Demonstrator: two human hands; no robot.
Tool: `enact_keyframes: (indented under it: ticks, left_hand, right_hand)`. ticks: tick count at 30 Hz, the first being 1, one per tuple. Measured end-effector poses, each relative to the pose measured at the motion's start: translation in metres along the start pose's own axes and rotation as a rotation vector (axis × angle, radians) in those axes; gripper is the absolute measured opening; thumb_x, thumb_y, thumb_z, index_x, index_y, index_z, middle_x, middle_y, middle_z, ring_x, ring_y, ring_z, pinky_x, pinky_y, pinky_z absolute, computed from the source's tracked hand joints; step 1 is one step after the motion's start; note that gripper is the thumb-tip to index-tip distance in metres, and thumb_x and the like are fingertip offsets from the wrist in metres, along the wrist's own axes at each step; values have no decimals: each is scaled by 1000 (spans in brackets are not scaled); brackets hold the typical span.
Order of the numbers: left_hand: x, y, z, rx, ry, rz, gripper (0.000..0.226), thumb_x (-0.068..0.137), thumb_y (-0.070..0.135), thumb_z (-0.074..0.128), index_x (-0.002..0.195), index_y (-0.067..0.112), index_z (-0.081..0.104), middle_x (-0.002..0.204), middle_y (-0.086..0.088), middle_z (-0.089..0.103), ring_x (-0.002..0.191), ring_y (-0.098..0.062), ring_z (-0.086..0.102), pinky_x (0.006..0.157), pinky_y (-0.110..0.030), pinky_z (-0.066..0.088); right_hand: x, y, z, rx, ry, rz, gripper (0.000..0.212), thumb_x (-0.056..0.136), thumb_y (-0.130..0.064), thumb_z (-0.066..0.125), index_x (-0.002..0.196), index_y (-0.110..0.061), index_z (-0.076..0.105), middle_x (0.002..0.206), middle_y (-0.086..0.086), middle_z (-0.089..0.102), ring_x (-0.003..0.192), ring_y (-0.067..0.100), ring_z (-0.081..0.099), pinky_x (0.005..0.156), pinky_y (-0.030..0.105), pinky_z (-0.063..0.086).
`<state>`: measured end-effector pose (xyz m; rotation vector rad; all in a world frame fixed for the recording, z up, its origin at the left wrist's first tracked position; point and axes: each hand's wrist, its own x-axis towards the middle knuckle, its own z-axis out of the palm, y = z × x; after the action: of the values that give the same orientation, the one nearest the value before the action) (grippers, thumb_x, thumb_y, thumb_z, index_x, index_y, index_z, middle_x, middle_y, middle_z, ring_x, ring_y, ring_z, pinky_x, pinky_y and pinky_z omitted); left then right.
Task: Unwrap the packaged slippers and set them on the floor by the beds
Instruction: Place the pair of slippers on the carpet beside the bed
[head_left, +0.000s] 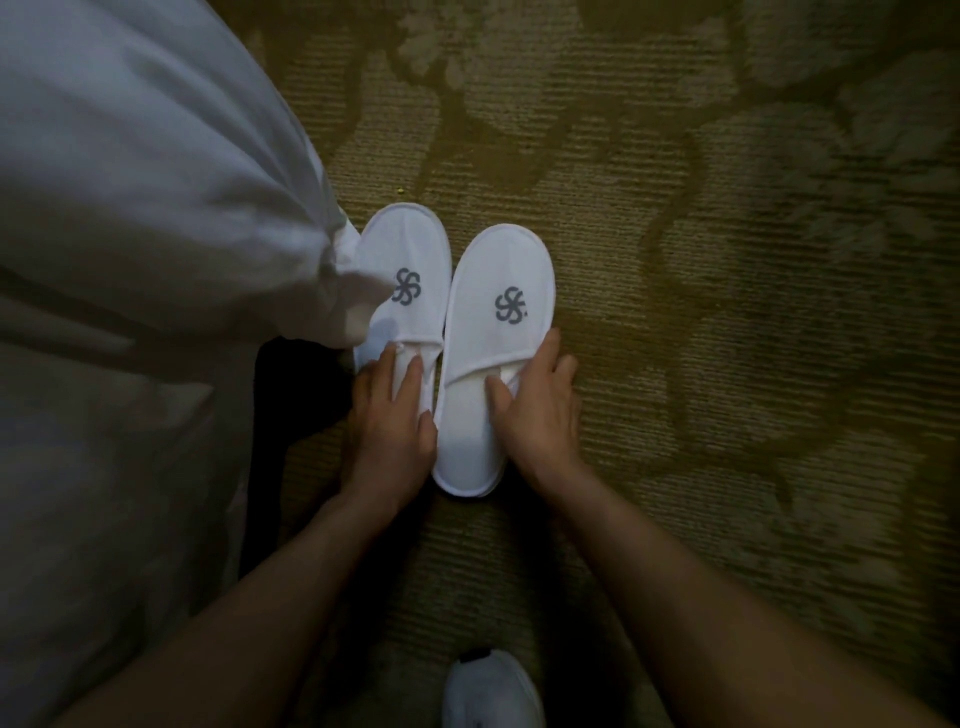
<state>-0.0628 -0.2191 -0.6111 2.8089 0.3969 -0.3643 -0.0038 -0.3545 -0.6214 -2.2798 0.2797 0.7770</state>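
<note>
Left hand (387, 436) lies flat over the heel end of the left slipper (410, 270), fingers spread on the insole, pressing rather than clenching, so the grip is released. Right hand (540, 410) does much the same on the right slipper (501, 332): thumb laid across the insole, fingers down the outer edge, cupping its side, no closed grasp. Both slippers sit flat on the patterned carpet (727, 260), side by side and nearly touching, toes pointing away, each showing a grey pinwheel logo. The left slipper's inner edge is tucked under the hanging white bedding (156, 208). Near the bottom edge, a white shoe (491, 691) peeks in between the forearms.
</note>
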Motion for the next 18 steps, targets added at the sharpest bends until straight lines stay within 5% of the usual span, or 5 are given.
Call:
enact_keyframes:
  ticks: [5,9,18]
  left_hand:
    - [-16,8,-21,-50,-183,-81,61,90,16,59,146,2,39,156,-24,28,144,-40,26,119,-42,20]
    - [-36,34,-59,-273,-236,-182,54,92,18,58,143,6,44,145,-17,45,133,-32,43,110,-36,34]
    - [-57,104,-205,-663,-94,-329,46,95,26,54,141,21,48,138,-2,57,121,-18,56,104,-42,46]
  right_hand:
    - [-17,-4,-25,17,-87,-4,78,91,-34,63,150,-12,18,138,16,36,119,40,51,98,43,45]
    - [-45,-25,-54,-105,-115,-67,52,94,-34,58,137,-10,40,132,15,42,113,37,55,94,43,47]
    - [-118,-124,-148,-199,-88,-238,46,97,-35,52,136,-10,52,129,14,55,114,29,58,94,38,48]
